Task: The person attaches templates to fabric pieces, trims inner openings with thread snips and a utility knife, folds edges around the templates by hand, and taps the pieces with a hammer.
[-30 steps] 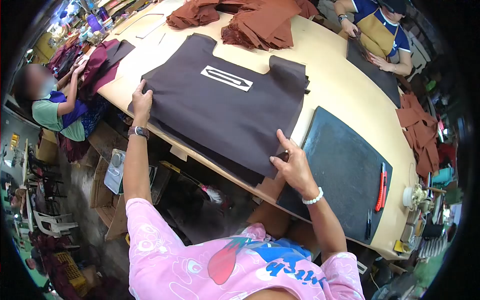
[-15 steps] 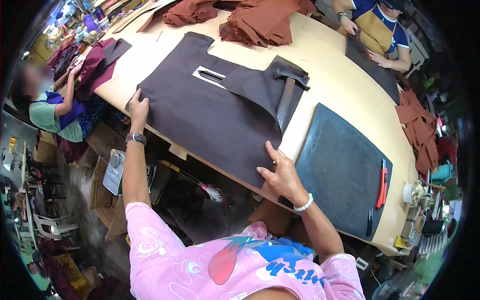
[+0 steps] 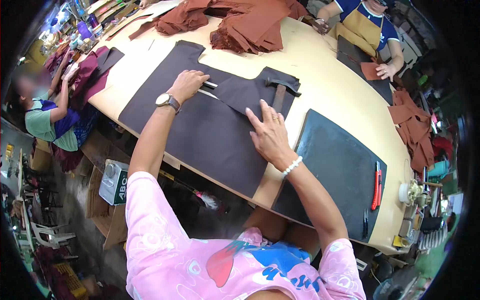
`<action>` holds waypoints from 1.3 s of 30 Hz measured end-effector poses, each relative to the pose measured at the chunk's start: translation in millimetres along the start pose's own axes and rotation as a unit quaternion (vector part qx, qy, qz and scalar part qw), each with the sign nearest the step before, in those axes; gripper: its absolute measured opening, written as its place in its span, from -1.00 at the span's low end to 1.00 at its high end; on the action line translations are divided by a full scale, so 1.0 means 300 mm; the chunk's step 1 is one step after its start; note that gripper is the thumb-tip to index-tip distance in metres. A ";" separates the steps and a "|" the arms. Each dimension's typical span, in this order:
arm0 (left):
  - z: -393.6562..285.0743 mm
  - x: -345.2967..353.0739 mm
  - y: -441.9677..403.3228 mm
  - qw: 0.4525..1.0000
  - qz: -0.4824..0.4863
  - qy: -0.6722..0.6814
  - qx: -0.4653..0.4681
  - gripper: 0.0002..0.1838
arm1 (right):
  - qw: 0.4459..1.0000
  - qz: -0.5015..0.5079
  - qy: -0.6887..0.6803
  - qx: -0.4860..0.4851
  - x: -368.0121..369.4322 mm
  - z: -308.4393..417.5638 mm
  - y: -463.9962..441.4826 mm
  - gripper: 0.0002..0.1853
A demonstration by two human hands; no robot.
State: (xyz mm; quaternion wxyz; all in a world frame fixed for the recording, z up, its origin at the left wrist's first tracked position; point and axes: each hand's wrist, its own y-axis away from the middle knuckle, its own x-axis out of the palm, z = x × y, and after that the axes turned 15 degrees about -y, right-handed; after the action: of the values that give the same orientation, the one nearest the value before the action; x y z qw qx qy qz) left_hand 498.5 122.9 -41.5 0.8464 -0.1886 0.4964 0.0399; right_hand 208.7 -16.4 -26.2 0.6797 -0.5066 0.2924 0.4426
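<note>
A large dark brown sheet, apparently leather (image 3: 210, 142), lies along the table's near edge. My left hand (image 3: 189, 84) rests palm down over the left end of its pale slot-like opening (image 3: 207, 93), fingers extended and thumb hidden. A narrow dark piece (image 3: 210, 85) shows beside those fingertips. My right hand (image 3: 270, 132) is open with fingers spread, touching or just above the sheet, below the hammer (image 3: 280, 90). That hammer lies on the sheet's right part, its handle end partly hidden by my fingers.
A black cutting mat (image 3: 332, 170) carries a red utility knife (image 3: 376, 186) and a dark slim tool (image 3: 365, 223). Reddish-brown pieces (image 3: 250, 25) are piled at the back. One co-worker (image 3: 55, 115) sits left; another (image 3: 370, 30) works at the far right.
Both hands have left the sheet's near edge and moved inward, the left to the slot, the right toward the hammer. The sheet's raised, folded right part now lies flatter.
</note>
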 end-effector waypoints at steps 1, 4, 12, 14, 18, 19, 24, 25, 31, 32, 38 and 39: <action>0.002 -0.004 -0.024 0.999 0.035 -0.010 0.012 -0.68 | 1.000 -0.007 0.004 0.012 0.013 -0.017 -0.022 -0.44; 0.004 -0.029 -0.060 0.993 0.106 -0.039 0.036 -0.71 | 0.996 -0.051 -0.025 0.067 0.051 -0.094 -0.097 -0.43; 0.028 -0.042 -0.056 0.993 0.111 -0.044 0.017 -0.69 | 0.845 -0.220 -0.353 0.337 0.022 -0.219 -0.065 -0.58; 0.042 -0.007 -0.054 0.995 0.094 -0.026 0.010 -0.67 | 0.812 -0.213 -0.393 0.376 0.020 -0.216 -0.053 -0.60; 0.038 -0.014 -0.075 0.988 0.148 -0.045 -0.014 -0.65 | 0.782 -0.229 -0.458 0.355 0.076 -0.260 -0.034 -0.70; 0.041 -0.006 -0.075 0.990 0.130 -0.045 -0.015 -0.69 | 0.778 -0.214 -0.461 0.368 0.038 -0.219 -0.041 -0.74; 0.052 0.004 -0.064 0.992 0.110 -0.064 -0.027 -0.78 | 0.825 -0.170 -0.401 0.360 0.044 -0.227 -0.038 -0.64; 0.057 0.005 -0.063 0.991 0.113 -0.069 -0.027 -0.79 | 0.821 -0.163 -0.404 0.370 0.039 -0.224 -0.040 -0.64; 0.043 -0.015 -0.088 0.970 0.216 -0.086 -0.065 -0.66 | 0.860 -0.164 -0.322 0.361 0.041 -0.215 -0.041 -0.66; 0.026 -0.030 -0.092 0.971 0.199 -0.096 -0.091 -0.66 | 0.865 -0.169 -0.309 0.357 0.043 -0.213 -0.040 -0.65; -0.279 -0.182 -0.067 0.986 -0.019 0.062 -0.156 -0.63 | 0.838 -0.221 -0.354 0.352 0.021 -0.214 -0.045 -0.65; -0.342 -0.184 -0.056 0.975 -0.071 0.146 -0.154 -0.61 | 0.830 -0.263 -0.366 0.329 0.039 -0.223 -0.039 -0.65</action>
State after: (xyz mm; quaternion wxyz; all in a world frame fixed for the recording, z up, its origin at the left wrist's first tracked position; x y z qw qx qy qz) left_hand 390.3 77.1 -34.3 0.7263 -0.3550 0.5879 0.0282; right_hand 227.6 -77.4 -52.1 0.9541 -0.1117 0.0067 0.2778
